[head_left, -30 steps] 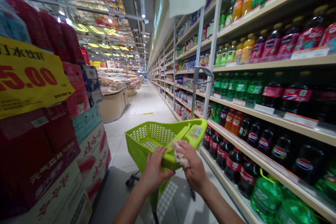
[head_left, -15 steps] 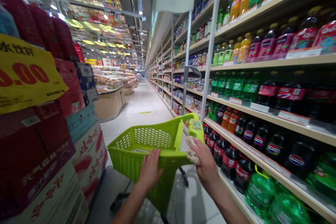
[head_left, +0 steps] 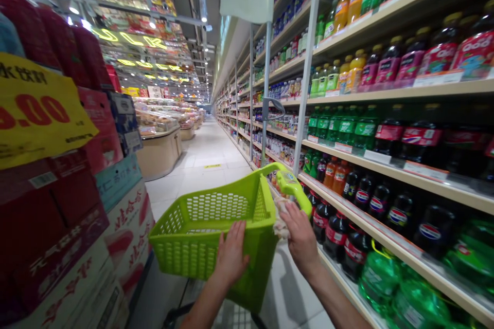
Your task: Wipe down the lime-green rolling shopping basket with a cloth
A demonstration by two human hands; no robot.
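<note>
A bright green shopping basket (head_left: 204, 254) with perforated walls sits in front of me, part of a wheeled cart. My left hand (head_left: 231, 254) lies against its near side, fingers stretched up to the rim and thumb apart. A crumpled, whitish cloth (head_left: 282, 223) is bunched in my right hand (head_left: 300, 236), beside the basket's right end. Just beyond that hand is the cart's green handle (head_left: 297, 190), with a label on its flat part. The palm side of my right hand and part of the cloth are hidden.
Shelves of soft-drink bottles (head_left: 363, 190) run close along my right. Stacked drink cartons (head_left: 116, 226) and a yellow price sign (head_left: 42, 110) flank the left. A white panel on a pole (head_left: 247, 2) rises behind the basket. The tiled aisle (head_left: 210, 146) stretches ahead past display counters (head_left: 160, 151).
The basket has turned, its handle swinging right and toward me and more of its near wall showing. My left hand has shifted slightly right along with it. The cloth remains in my right hand.
</note>
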